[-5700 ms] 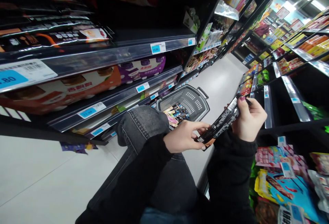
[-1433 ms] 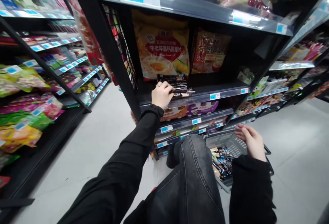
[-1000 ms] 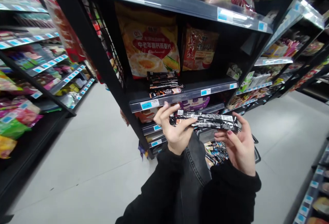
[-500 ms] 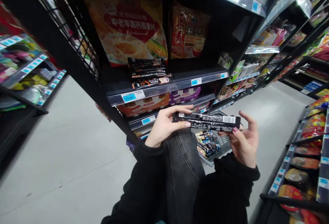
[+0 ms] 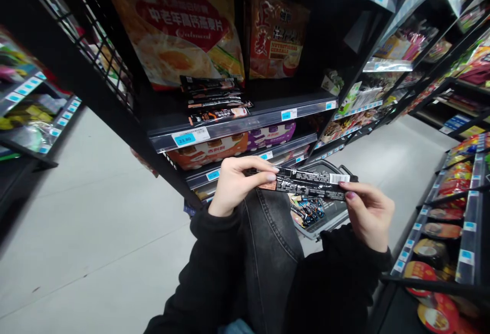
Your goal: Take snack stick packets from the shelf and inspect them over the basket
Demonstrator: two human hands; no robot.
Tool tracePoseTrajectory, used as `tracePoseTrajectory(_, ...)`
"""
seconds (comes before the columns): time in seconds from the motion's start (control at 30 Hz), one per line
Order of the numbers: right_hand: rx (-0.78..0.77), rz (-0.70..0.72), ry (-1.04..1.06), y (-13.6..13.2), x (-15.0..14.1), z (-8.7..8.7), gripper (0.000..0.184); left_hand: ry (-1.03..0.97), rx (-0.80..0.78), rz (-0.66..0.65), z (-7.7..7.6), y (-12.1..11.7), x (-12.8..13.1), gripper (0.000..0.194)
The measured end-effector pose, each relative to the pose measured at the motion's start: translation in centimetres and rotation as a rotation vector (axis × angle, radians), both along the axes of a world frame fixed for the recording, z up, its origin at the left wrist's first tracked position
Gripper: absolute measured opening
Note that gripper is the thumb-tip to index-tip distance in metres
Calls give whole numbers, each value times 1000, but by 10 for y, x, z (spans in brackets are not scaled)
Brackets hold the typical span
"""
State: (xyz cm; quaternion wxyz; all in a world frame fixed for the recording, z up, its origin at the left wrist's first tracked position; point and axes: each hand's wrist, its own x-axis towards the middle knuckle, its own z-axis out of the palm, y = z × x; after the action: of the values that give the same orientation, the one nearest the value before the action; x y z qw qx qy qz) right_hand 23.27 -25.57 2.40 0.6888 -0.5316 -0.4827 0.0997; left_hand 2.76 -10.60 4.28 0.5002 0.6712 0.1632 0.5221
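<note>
I hold a long black snack packet (image 5: 306, 185) level in front of me, above my raised knee in grey jeans (image 5: 268, 242). My left hand (image 5: 237, 183) pinches its left end with fingers closed on it. My right hand (image 5: 367, 211) grips its right end by the barcode label. A small stack of the same black packets (image 5: 214, 99) lies on the black shelf (image 5: 245, 122) just beyond my hands. Below the packet a grey shopping basket (image 5: 325, 170) on the floor holds several small packets.
Big yellow and red cereal bags (image 5: 179, 22) stand at the back of the shelf. Lower shelves carry orange and purple packs (image 5: 229, 145). Another shelving unit with cup snacks (image 5: 440, 232) stands close on my right. Grey floor (image 5: 76, 232) runs along the aisle to the left.
My left hand left the stack on the shelf and joined my right hand on a black packet. Over the last half second both hands lowered it slightly and the view shifted.
</note>
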Motion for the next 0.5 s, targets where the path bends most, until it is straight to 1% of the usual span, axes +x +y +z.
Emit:
tracePoseTrajectory(0.07,-19,56,49,1,-3,3,14,-4,-13,8,0,-1,0,7)
tracePoseTrajectory(0.13,-31,125,125,1,-8,7,12,11,-5,43,0,-2,-2,11)
tracePoseTrajectory(0.2,-35,158,194,2,-12,11,9,50,27,73,2,-2,-4,25)
tracePoseTrajectory(0.23,-37,153,221,3,-14,12,10,83,58,68,2,-1,-5,31)
tracePoseTrajectory(0.3,-46,121,257,4,-16,13,12,159,158,53,4,0,-7,37)
tracePoseTrajectory(0.37,-54,96,261,7,-17,13,14,210,276,78,4,3,-8,37)
tracePoseTrajectory(0.43,-72,115,251,10,-18,11,15,237,378,120,4,4,-7,34)
tracePoseTrajectory(0.5,-115,159,244,12,-18,9,16,283,475,116,4,4,-5,28)
